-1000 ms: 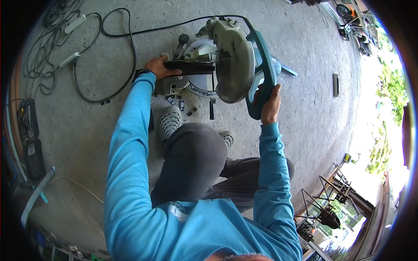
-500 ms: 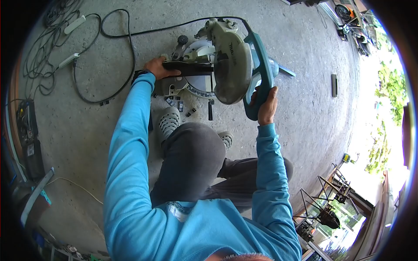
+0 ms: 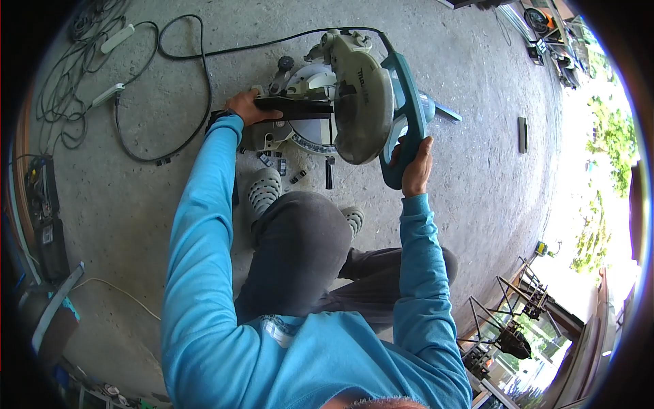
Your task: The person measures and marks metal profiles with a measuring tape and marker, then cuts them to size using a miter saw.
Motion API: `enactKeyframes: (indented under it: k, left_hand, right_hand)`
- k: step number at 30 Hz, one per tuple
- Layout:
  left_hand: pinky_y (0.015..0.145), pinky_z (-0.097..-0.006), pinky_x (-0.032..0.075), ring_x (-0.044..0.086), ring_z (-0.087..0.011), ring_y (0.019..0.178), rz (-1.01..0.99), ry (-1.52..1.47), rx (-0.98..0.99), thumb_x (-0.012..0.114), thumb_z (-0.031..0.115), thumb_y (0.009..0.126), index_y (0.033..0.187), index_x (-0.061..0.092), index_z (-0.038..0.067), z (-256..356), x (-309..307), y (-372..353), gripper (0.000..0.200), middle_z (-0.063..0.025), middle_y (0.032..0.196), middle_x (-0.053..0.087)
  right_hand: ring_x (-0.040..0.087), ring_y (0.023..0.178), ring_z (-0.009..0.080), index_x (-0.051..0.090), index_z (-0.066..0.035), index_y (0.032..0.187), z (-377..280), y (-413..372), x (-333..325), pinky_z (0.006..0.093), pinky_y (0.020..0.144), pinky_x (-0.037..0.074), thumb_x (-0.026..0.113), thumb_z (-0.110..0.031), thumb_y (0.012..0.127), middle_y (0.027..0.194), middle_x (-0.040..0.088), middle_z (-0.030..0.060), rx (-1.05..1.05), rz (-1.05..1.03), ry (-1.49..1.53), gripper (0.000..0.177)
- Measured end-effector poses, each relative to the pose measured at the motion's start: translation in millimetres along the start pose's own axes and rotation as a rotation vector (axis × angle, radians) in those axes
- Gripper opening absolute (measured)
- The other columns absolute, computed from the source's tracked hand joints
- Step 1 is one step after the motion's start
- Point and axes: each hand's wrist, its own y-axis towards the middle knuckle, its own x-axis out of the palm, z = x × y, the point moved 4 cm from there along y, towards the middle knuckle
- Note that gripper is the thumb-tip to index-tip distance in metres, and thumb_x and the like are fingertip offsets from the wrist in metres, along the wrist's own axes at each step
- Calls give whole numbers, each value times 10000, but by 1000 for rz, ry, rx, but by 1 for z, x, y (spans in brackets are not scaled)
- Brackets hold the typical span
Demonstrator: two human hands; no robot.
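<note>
A miter saw (image 3: 364, 102) with a teal handle (image 3: 409, 88) stands on the concrete floor. My right hand (image 3: 416, 167) is wrapped round the lower end of that handle. At the saw's left side, my left hand (image 3: 251, 109) grips a black bar (image 3: 300, 108) lying across the saw base, its thumb along the near edge. The bar's right end reaches the round blade guard. Small dark cut pieces (image 3: 282, 166) lie on the floor in front of the base, beside a longer black piece (image 3: 330, 172).
A black cable (image 3: 208, 82) loops on the floor at the left, near white power strips (image 3: 107, 94) and tangled cords (image 3: 61, 102). A dark block (image 3: 523, 135) lies at the right. Metal frames (image 3: 511, 334) stand at the lower right. My shoe (image 3: 264, 189) is near the cut pieces.
</note>
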Motion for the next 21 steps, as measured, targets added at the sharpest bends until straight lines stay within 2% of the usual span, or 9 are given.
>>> enactKeyframes:
  k: [21]
  left_hand:
    - [1073, -451, 501, 665, -370, 1208, 6, 2, -7, 795, 847, 576, 1292, 659, 116, 0, 1, 0, 1033, -198, 1268, 702]
  right_hand:
    - [628, 617, 175, 638, 0, 1047, 3, -1, 1, 312, 564, 510, 281, -716, 1048, 753, 653, 97, 22, 14, 30, 800]
